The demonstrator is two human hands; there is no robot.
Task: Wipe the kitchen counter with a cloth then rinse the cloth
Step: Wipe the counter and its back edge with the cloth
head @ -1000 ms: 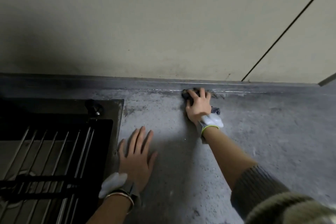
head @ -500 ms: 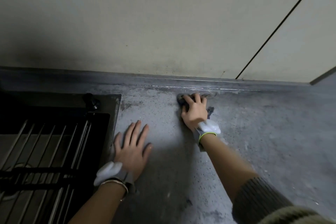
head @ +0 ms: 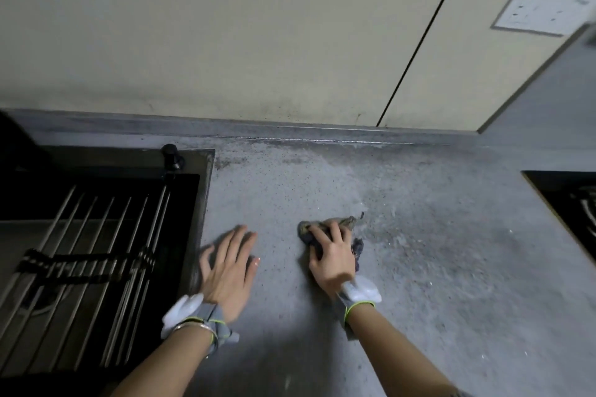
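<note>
Cloth (head: 329, 230) has come back from the far edge under the wall to the middle of the counter (head: 451, 251), so a far-to-near stroke looks finished, with more wiping and the rinse at the sink (head: 96, 235) on the left still to do. Right hand (head: 332, 256) presses it flat under curled fingers, while the left hand (head: 230, 263) rests spread and empty beside the sink. Bunched up, the cloth runs roughly left to right, a frayed tail pointing far-right.
</note>
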